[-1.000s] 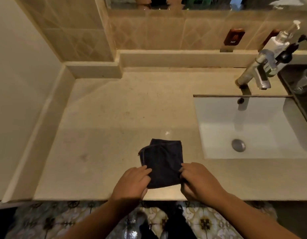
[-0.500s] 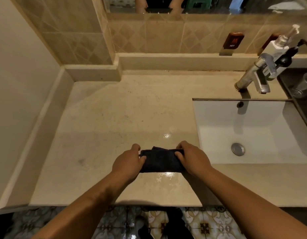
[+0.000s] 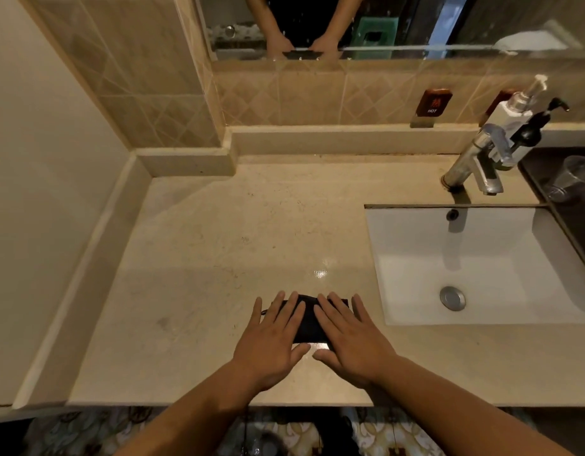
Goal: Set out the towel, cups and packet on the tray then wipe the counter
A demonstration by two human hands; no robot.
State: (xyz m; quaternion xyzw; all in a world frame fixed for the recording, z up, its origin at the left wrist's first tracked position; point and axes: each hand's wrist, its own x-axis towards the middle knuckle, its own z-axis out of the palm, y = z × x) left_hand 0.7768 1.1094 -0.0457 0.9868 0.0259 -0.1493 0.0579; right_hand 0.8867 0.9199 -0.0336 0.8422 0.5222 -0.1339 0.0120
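Two hands lie flat on a dark folded towel near the front edge of the counter, at about 6 o'clock in the view. The left hand has its fingers spread wide and presses down on the left part of the cloth. The right hand is spread wide too and presses on the right part. Neither hand grips anything; both just push down with open palms.

The counter is pale stone with small specks and a shiny wet spot just past the towel. At 3 o'clock a white sink is set into it, with a round metal drain. A silver tap stands behind the sink at about 2 o'clock. Right beside the tap are a white pump bottle and a black pump bottle. At the far right edge sits a dark tray with a clear cup on it.

Tan tiles cover the wall at 12 o'clock, with a small "HOT" sign. Above them a mirror shows the person's arms. A plain wall runs along 9 o'clock. Patterned floor tiles show below the counter edge.
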